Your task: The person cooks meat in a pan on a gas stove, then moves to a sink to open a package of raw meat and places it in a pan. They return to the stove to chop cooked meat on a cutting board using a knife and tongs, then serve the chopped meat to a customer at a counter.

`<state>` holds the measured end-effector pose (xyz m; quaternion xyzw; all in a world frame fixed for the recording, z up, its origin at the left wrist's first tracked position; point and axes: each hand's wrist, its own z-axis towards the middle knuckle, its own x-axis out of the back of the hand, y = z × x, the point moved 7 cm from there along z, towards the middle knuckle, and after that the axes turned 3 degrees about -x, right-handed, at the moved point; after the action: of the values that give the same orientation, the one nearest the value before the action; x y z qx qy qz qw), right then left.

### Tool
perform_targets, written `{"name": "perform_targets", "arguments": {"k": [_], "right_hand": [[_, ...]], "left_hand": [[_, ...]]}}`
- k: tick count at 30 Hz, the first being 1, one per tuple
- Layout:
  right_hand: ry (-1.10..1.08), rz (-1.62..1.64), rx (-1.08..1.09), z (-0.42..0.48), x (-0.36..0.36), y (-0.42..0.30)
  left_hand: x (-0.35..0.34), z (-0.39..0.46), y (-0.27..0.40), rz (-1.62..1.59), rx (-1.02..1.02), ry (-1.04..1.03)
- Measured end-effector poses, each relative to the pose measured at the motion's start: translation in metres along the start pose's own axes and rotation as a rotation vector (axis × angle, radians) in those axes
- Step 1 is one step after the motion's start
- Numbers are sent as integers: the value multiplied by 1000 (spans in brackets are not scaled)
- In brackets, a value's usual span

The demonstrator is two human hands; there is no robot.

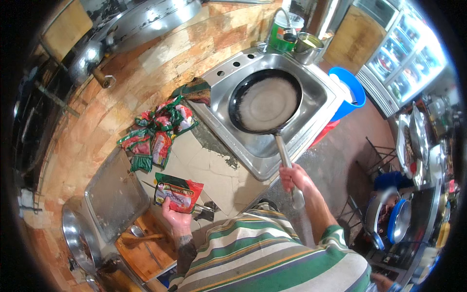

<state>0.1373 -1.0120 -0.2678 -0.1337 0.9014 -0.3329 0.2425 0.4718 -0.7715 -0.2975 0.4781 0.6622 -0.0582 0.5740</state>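
My right hand [294, 179] grips the long metal handle of a frying pan [269, 100]. Its dark-rimmed, pale-worn inner face is turned up over the basin of a stainless steel sink [251, 153]; whether the pan touches the basin I cannot tell. In my left hand [177, 219] is a red and green plastic food packet [179, 191] bearing writing, held above the cracked tile counter [189, 153]. A thin pointed metal tip shows beside the packet. More packets [160, 131], crumpled and of similar colours, lie heaped by the wall near a dark cloth [195, 91].
Left of the counter are a worn metal tray [118, 193], a metal bowl [80, 237] and a wooden board [149, 248] with utensils. A green tub [282, 33] stands behind the sink, a blue bucket [352, 87] beyond it. Another person's hand [383, 283] shows at lower right.
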Motion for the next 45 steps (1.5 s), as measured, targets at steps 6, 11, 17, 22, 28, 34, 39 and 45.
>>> {"name": "perform_targets", "arguments": {"k": [6, 11, 17, 22, 28, 34, 39, 45], "right_hand": [[674, -1034, 656, -45, 18, 16], [484, -661, 420, -51, 16, 12], [-24, -149, 92, -89, -8, 15], [-151, -228, -149, -93, -9, 60], [-344, -302, -339, -89, -4, 85], [-466, -453, -406, -69, -24, 75], [-634, -764, -345, -58, -2, 74], [-30, -937, 538, -41, -78, -41]], "left_hand": [[22, 2, 6, -34, -45, 181], [28, 8, 14, -56, -64, 236], [18, 9, 50, -96, -182, 254], [23, 10, 79, -143, -334, 364], [16, -1, 110, -186, -361, 206], [-9, -1, 86, -29, -287, 147], [-41, 17, 23, -121, -72, -82], [-80, 6, -51, 208, 103, -79]]}}
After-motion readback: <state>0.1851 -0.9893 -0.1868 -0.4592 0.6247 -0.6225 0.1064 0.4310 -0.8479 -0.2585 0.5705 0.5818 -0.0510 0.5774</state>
